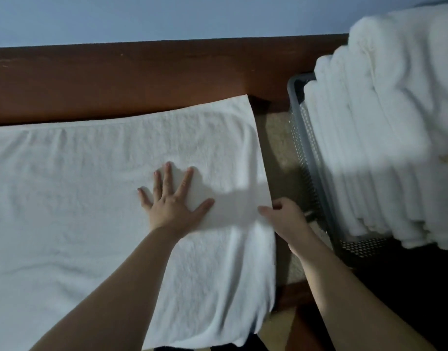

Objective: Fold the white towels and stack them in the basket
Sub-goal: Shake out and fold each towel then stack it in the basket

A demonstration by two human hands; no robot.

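Observation:
A large white towel [78, 188] lies spread flat over the surface, filling the left and middle of the view. My left hand [173, 198] presses flat on it with the fingers spread, near its right side. My right hand [285, 215] pinches the towel's right edge between thumb and fingers. To the right stands a grey perforated basket [309, 148] packed with a tall stack of folded white towels [385, 138] that rises well above its rim.
A dark brown wooden board [141, 77] runs along the far edge of the towel, with a pale blue wall [141, 16] behind it. A strip of tan surface [278, 153] shows between the towel and the basket.

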